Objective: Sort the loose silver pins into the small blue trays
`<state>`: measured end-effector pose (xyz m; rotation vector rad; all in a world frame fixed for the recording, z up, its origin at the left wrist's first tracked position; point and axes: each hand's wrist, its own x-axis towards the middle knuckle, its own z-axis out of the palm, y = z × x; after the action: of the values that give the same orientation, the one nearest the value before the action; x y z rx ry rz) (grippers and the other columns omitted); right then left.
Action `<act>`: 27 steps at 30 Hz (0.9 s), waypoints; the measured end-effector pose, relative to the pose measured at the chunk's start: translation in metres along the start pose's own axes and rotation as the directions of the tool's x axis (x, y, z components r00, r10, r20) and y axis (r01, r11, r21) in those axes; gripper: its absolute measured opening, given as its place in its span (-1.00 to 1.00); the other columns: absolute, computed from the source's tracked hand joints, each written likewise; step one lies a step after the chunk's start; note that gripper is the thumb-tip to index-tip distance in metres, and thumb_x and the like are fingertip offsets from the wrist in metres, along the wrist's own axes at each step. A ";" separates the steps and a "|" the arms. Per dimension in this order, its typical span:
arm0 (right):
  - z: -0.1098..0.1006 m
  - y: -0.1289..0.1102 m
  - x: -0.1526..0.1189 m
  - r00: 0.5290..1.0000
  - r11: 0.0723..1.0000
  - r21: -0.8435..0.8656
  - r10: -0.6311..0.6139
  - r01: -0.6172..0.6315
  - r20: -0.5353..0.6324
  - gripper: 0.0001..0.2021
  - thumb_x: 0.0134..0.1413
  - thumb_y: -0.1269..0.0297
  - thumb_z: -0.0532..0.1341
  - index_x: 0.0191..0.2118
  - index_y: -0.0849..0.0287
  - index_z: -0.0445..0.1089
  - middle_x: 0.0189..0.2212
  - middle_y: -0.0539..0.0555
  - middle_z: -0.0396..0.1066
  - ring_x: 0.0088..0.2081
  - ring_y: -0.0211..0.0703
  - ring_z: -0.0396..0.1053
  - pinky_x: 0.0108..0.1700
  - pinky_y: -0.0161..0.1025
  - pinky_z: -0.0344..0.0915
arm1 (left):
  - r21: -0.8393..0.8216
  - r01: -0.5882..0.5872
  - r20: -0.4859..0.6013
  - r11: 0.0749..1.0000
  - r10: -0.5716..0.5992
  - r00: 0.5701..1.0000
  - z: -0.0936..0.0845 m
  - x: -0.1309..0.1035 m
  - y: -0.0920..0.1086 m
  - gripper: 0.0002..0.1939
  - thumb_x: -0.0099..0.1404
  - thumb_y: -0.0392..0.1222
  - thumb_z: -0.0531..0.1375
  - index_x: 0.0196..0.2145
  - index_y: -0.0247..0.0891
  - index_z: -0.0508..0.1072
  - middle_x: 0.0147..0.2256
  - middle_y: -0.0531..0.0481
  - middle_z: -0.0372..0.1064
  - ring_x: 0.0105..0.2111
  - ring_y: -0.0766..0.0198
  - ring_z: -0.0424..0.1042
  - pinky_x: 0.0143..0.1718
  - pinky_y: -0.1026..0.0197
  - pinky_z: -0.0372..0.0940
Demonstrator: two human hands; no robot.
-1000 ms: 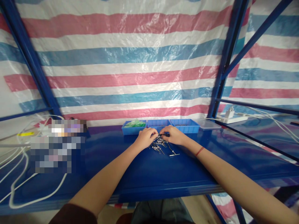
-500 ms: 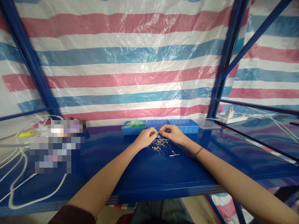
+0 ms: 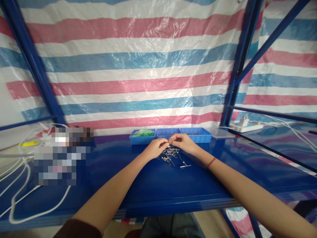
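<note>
My left hand (image 3: 155,148) and my right hand (image 3: 182,142) meet fingertip to fingertip above a loose pile of blind rivets (image 3: 170,152). Both are closed in a pinch. Between them is a thin metal piece that looks like one of these rivets, mostly covered by my fingers. The pile is silvery, with thin pins and thicker ends, lying on the blue table (image 3: 148,188). A few rivets (image 3: 185,165) lie apart from it, nearer to me on the right.
Behind my hands stand three blue bins: the left one (image 3: 132,140) with green packets (image 3: 143,132), the middle one (image 3: 163,133), and the right one (image 3: 206,137) with thin metal parts. A clear lid (image 3: 223,133) lies to the right. White cables (image 3: 37,218) run at left; a power strip (image 3: 245,125) sits at right.
My hands have drawn closer together, and my left fingers have straightened a little towards the right ones. The thin piece between them shows less. The pile looks the same.
</note>
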<state>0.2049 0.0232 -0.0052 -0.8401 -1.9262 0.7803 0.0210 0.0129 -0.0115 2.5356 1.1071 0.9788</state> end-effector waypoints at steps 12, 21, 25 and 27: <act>-0.006 0.002 -0.002 0.991 0.945 -0.301 -0.134 0.128 0.002 -0.79 -0.01 0.20 0.17 -0.38 0.22 0.47 -0.41 0.08 0.48 -0.42 -0.22 0.34 -0.33 -0.26 0.25 | 0.045 -0.020 -0.208 0.999 0.029 0.978 -0.008 0.001 0.007 -0.89 0.18 -0.17 0.16 -0.37 -0.25 0.43 -0.34 0.00 0.37 -0.31 0.30 0.35 -0.23 0.25 0.27; -0.012 0.017 0.005 0.956 0.984 -0.116 0.095 -0.132 -0.277 -0.62 -0.02 -0.05 0.12 -0.51 0.22 0.36 -0.64 0.01 0.31 -0.57 -0.27 0.22 -0.50 -0.30 0.17 | 0.117 0.036 -0.175 0.993 -0.015 0.985 -0.002 0.000 -0.002 -0.66 0.23 -0.02 0.10 -0.10 -0.24 0.36 -0.27 -0.04 0.39 -0.30 0.26 0.38 -0.18 0.18 0.27; -0.025 0.021 0.006 0.810 0.948 0.199 0.316 -0.249 -0.493 -0.57 -0.07 -0.15 0.12 -0.49 0.20 0.31 -0.62 0.05 0.28 -0.65 -0.31 0.14 -0.65 -0.32 0.06 | 0.264 -0.024 -0.022 0.964 0.031 0.999 -0.004 -0.003 -0.002 -0.75 0.26 -0.07 0.06 -0.24 -0.22 0.46 -0.26 -0.05 0.41 -0.25 0.23 0.38 -0.17 0.21 0.25; -0.029 0.020 0.006 0.797 0.930 0.241 0.362 -0.276 -0.483 -0.56 -0.05 -0.15 0.10 -0.47 0.21 0.33 -0.60 0.08 0.30 -0.68 -0.34 0.10 -0.68 -0.33 0.01 | 0.314 -0.033 0.039 0.949 0.022 0.999 -0.004 -0.004 -0.002 -0.76 0.26 -0.10 0.05 -0.27 -0.20 0.48 -0.25 -0.04 0.42 -0.23 0.23 0.38 -0.17 0.22 0.25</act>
<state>0.2331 0.0448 -0.0055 -1.1610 -1.2356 0.7902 0.0151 0.0113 -0.0110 2.8099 1.3140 0.8153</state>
